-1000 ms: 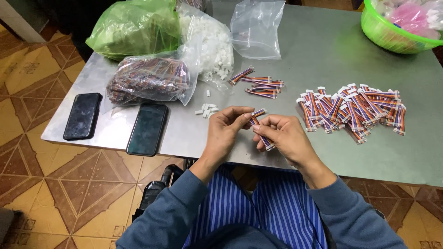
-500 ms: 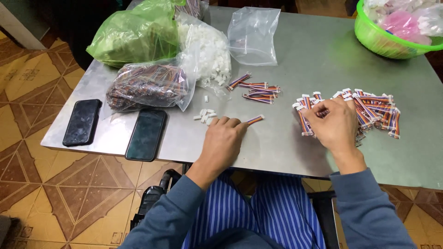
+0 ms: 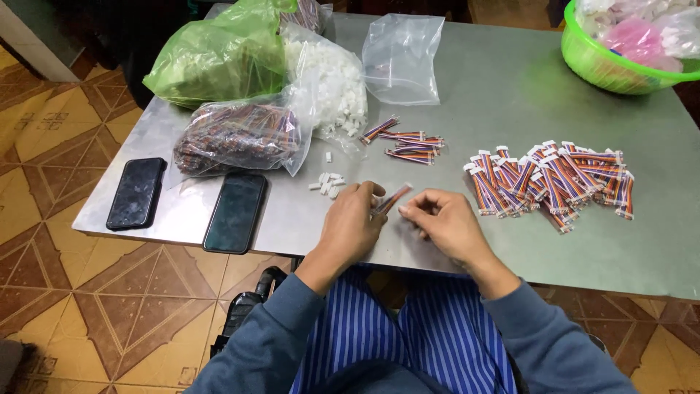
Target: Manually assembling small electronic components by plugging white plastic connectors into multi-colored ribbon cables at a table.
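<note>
The left hand point(image 3: 355, 222) is pinching a short multicoloured wire bundle point(image 3: 391, 198); the right hand point(image 3: 445, 222), fingers curled and empty, is nearing its tip above the grey table point(image 3: 481, 95).

Head view — steeply down, close

Phones point(image 3: 235, 211): left, on table point(image 3: 496, 95)
Bags point(image 3: 240, 135): behind phones
Finished bundles point(image 3: 554, 179): right
Basin point(image 3: 620, 51): far right corner
</note>
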